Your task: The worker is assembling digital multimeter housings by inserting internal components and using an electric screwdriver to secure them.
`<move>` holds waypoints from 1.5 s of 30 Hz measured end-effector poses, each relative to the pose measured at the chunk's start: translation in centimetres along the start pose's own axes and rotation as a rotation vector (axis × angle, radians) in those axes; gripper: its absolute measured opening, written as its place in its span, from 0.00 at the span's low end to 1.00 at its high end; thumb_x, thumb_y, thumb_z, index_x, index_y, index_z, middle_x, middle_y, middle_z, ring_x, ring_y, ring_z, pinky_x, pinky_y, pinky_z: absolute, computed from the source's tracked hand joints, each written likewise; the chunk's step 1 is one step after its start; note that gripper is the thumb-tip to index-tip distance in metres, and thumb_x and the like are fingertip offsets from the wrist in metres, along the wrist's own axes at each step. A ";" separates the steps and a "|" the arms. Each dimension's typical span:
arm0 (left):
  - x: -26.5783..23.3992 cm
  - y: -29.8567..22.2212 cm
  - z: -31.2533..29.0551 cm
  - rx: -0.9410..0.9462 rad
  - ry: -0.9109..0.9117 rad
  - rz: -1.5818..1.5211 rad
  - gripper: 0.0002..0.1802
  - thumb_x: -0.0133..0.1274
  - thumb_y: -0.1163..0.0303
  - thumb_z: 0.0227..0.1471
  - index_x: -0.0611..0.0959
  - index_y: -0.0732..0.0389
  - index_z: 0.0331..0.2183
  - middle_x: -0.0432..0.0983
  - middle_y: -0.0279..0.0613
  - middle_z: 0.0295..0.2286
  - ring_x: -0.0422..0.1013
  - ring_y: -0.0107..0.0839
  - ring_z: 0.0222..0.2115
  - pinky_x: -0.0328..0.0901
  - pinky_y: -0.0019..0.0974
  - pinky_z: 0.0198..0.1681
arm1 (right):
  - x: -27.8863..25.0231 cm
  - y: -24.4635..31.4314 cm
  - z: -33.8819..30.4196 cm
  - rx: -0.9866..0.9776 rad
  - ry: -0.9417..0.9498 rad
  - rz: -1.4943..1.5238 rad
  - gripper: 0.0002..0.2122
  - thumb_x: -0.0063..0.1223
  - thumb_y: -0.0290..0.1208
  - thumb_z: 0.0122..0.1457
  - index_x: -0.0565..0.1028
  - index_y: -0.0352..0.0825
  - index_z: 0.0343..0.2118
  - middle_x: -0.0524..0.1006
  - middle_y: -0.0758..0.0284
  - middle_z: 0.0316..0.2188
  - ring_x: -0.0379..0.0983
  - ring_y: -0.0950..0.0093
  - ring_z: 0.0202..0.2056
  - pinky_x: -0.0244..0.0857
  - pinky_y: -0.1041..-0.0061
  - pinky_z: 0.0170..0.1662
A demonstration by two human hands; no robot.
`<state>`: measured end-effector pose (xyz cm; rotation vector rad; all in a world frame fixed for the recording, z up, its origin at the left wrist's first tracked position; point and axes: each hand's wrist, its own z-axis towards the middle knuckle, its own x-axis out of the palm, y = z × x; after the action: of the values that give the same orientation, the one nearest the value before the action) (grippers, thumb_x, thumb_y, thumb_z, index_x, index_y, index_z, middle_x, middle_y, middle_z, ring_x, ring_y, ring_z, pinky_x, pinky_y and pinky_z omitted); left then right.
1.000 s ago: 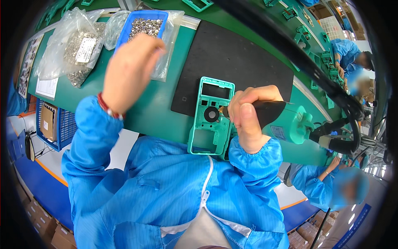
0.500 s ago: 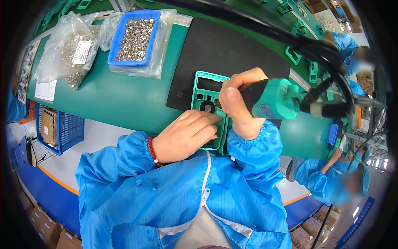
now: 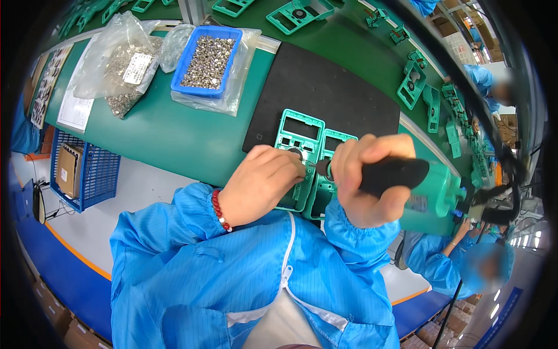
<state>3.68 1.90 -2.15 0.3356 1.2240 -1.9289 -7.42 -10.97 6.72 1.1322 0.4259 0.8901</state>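
Observation:
A green electric screwdriver [image 3: 430, 189] with a black grip lies in my right hand [image 3: 372, 180], tilted nearly level. Its thin bit [image 3: 311, 165] points left toward the fingertips of my left hand [image 3: 261, 183]. Those fingers are bent together above a green plastic housing [image 3: 284, 139]; whatever they pinch is too small or hidden to make out. This housing has rectangular openings and a dark round part [image 3: 295, 153], partly covered by the fingers. Just right of it lies a second green housing [image 3: 332, 141], partly behind my right hand and the screwdriver.
A black mat [image 3: 331, 87] lies under the housings' far part. Far left stand a blue tray [image 3: 176, 78] of small metal parts and a plastic bag [image 3: 119, 78] of similar parts. More green housings [image 3: 299, 14] lie beyond. A black cable [image 3: 447, 70] hangs at right, near a co-worker [image 3: 433, 259].
My right hand has swung the screwdriver right and tipped it lower, uncovering the second housing. My left fingers, earlier stretched over the first housing, are now drawn together by the bit.

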 end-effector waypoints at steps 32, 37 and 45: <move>-9.4 12.3 4.6 -0.129 -0.127 0.495 0.05 0.51 0.75 0.54 0.78 0.65 0.34 0.72 0.52 0.33 0.72 0.53 0.36 0.68 0.50 0.40 | 2.3 -2.8 0.0 -0.031 0.063 -0.052 0.29 0.52 0.61 0.62 0.65 0.33 0.39 0.68 0.69 0.16 0.60 0.80 0.15 0.55 0.77 0.19; -10.7 13.5 6.8 -0.416 0.203 0.702 0.08 0.55 0.75 0.51 0.84 0.65 0.35 0.78 0.53 0.37 0.77 0.51 0.40 0.72 0.48 0.44 | 2.3 -4.5 0.5 -0.009 0.085 -0.045 0.28 0.51 0.60 0.63 0.66 0.33 0.40 0.67 0.69 0.16 0.59 0.80 0.15 0.56 0.77 0.20; -10.1 14.5 5.1 -0.244 -0.039 0.683 0.10 0.52 0.77 0.52 0.81 0.66 0.39 0.79 0.52 0.38 0.77 0.50 0.40 0.73 0.46 0.44 | 2.4 -5.0 1.1 0.018 0.141 -0.036 0.27 0.50 0.60 0.63 0.66 0.33 0.40 0.67 0.69 0.16 0.59 0.80 0.16 0.55 0.77 0.20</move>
<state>21.90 -0.46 -2.76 0.5057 1.1148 -1.1865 -3.27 -10.46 2.96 1.0787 0.5697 0.9395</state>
